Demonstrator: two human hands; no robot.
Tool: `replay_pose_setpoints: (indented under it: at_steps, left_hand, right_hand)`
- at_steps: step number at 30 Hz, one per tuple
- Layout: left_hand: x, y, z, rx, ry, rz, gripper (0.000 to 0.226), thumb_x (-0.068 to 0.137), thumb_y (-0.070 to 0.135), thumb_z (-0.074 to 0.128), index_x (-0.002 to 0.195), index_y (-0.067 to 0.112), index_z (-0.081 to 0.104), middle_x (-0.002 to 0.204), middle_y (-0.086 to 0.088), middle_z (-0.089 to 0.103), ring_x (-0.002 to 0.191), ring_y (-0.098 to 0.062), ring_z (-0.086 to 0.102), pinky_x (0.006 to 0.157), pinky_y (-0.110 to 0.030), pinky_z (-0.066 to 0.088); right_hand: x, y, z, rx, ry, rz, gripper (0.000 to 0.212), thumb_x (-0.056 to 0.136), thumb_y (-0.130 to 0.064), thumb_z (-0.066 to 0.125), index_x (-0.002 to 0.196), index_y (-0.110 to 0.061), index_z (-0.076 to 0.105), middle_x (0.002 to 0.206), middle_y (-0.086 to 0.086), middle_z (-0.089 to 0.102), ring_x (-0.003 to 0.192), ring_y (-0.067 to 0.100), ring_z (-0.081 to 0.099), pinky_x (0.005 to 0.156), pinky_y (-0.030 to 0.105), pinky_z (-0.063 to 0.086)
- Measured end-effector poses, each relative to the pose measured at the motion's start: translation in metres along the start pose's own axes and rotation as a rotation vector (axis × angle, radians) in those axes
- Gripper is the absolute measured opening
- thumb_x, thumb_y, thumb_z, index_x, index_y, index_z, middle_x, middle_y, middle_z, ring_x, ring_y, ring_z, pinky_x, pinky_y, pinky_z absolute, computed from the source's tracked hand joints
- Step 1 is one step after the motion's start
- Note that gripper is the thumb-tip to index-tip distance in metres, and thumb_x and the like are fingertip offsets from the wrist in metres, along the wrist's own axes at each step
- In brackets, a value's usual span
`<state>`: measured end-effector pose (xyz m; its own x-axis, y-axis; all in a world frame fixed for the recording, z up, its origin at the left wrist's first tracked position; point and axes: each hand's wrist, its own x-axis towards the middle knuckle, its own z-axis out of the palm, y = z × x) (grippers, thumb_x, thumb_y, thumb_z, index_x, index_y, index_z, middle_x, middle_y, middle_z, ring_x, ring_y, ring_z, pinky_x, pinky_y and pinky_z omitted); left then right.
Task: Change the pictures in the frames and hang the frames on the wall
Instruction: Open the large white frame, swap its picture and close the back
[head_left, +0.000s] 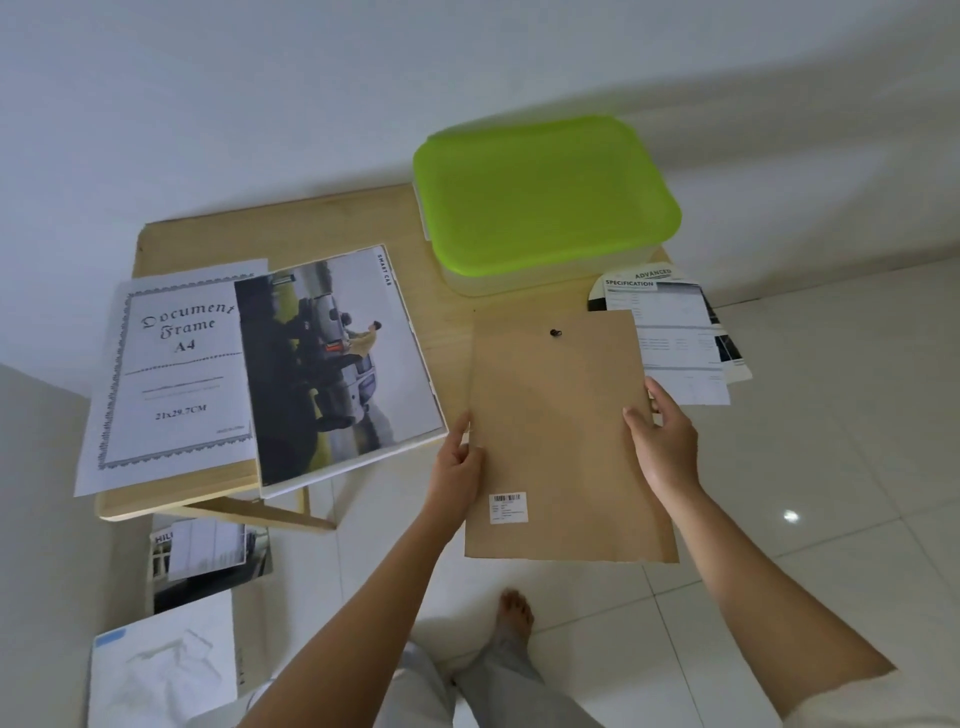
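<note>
Brown fibreboard backing board of a picture frame, held by its two long edges above the near right corner of a small pale wooden table: the left hand pinches the left edge and the right hand clasps the right edge, fingers curled onto the face. A small black hanging hook sits near the board's far end and a white barcode sticker near the end closest to the person. Partly under the board, at the table's right edge, lie printed white specification sheets. In the middle of the table a glossy print of a person beside parked cars rests on what appears to be a white frame, overlapping the stock "Document Frame A4" insert sheet at the left edge. A clear plastic box with a lime-green lid fills the far right corner. More prints and a white plastic bag lie on the tiled floor below. Judging by this, the stock insert is out and a new print laid in; closing the back, any other frames and hanging on the white wall remain.
</note>
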<state>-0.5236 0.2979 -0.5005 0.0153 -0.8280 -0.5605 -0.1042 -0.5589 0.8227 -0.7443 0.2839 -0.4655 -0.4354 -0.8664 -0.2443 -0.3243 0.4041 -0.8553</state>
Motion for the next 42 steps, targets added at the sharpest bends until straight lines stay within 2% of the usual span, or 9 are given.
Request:
replay_pose_setpoints:
  at_steps: [6,13,17,20,26,31,35,40,42]
  left_hand:
    - [0.010,-0.001,0.002,-0.025,0.080,-0.029,0.051,0.095,0.012,0.039,0.140,0.036,0.033,0.087,-0.009,0.051,0.074,-0.020,0.045,0.063,-0.026,0.040]
    - [0.008,-0.010,-0.018,-0.015,0.178,-0.043,0.052,0.095,0.013,0.038,0.142,0.033,0.031,0.090,-0.006,0.049,0.082,-0.020,0.049,0.081,-0.041,0.047]
    - [0.003,-0.010,-0.020,-0.017,0.224,-0.058,0.051,0.096,0.014,0.037,0.143,0.033,0.029,0.087,-0.001,0.050,0.084,-0.021,0.051,0.087,-0.047,0.048]
    - [0.002,-0.010,-0.014,0.009,0.230,-0.070,0.053,0.096,0.013,0.035,0.144,0.032,0.026,0.080,-0.006,0.046,0.074,-0.022,0.048,0.074,-0.044,0.049]
    - [0.002,-0.003,-0.005,0.087,0.249,-0.043,0.056,0.096,0.011,0.032,0.146,0.032,0.021,0.060,0.005,0.034,0.052,-0.010,0.034,0.041,-0.011,0.031]
    - [0.004,0.004,-0.006,0.168,0.230,-0.042,0.059,0.095,0.011,0.030,0.147,0.034,0.015,0.077,0.013,0.049,0.060,-0.013,0.045,0.049,-0.017,0.039]
    - [0.002,0.009,-0.006,0.209,0.228,-0.026,0.060,0.095,0.010,0.030,0.148,0.032,0.013,0.079,0.024,0.040,0.070,-0.017,0.051,0.059,-0.024,0.043]
    - [0.003,0.017,-0.002,0.257,0.218,-0.021,0.060,0.097,0.016,0.034,0.149,0.030,0.006,0.103,0.010,0.041,0.067,-0.001,0.045,0.057,-0.017,0.038]
    - [0.003,0.021,0.000,0.276,0.199,-0.027,0.061,0.098,0.019,0.034,0.149,0.029,0.003,0.114,0.004,0.043,0.068,-0.001,0.044,0.067,-0.022,0.039]
  right_hand:
    - [0.018,0.000,0.010,-0.045,-0.059,-0.033,0.051,0.092,-0.011,0.053,0.141,-0.010,0.037,0.145,0.003,0.040,0.132,0.016,0.039,0.101,0.018,0.028]
    - [0.025,0.001,0.036,-0.146,-0.207,-0.062,0.053,0.094,-0.016,0.049,0.143,-0.013,0.031,0.146,0.006,0.037,0.136,0.020,0.034,0.113,0.036,0.029]
    - [0.025,-0.001,0.048,-0.240,-0.212,-0.085,0.052,0.094,-0.016,0.048,0.143,-0.010,0.030,0.144,0.012,0.036,0.135,0.024,0.033,0.111,0.035,0.028]
    - [0.025,-0.004,0.051,-0.318,-0.182,-0.116,0.051,0.095,-0.016,0.047,0.143,-0.010,0.030,0.142,0.015,0.033,0.132,0.027,0.033,0.105,0.031,0.030]
    - [0.027,-0.004,0.054,-0.516,-0.199,-0.249,0.050,0.094,-0.015,0.048,0.140,-0.004,0.033,0.138,0.016,0.036,0.126,0.031,0.030,0.102,0.036,0.030]
    - [0.022,0.000,0.057,-0.629,-0.190,-0.288,0.051,0.094,-0.019,0.046,0.140,-0.002,0.032,0.147,0.012,0.031,0.133,0.030,0.024,0.107,0.039,0.030]
    - [0.021,0.001,0.058,-0.650,-0.205,-0.280,0.052,0.095,-0.019,0.044,0.141,-0.001,0.030,0.151,0.013,0.026,0.137,0.031,0.019,0.111,0.040,0.025]
    - [0.022,0.001,0.059,-0.682,-0.244,-0.286,0.054,0.095,-0.019,0.043,0.143,0.000,0.026,0.155,0.014,0.014,0.142,0.029,0.009,0.113,0.035,0.019]
    - [0.022,0.002,0.059,-0.695,-0.251,-0.317,0.055,0.095,-0.019,0.045,0.143,0.001,0.026,0.155,0.014,0.014,0.143,0.028,0.008,0.113,0.034,0.019]
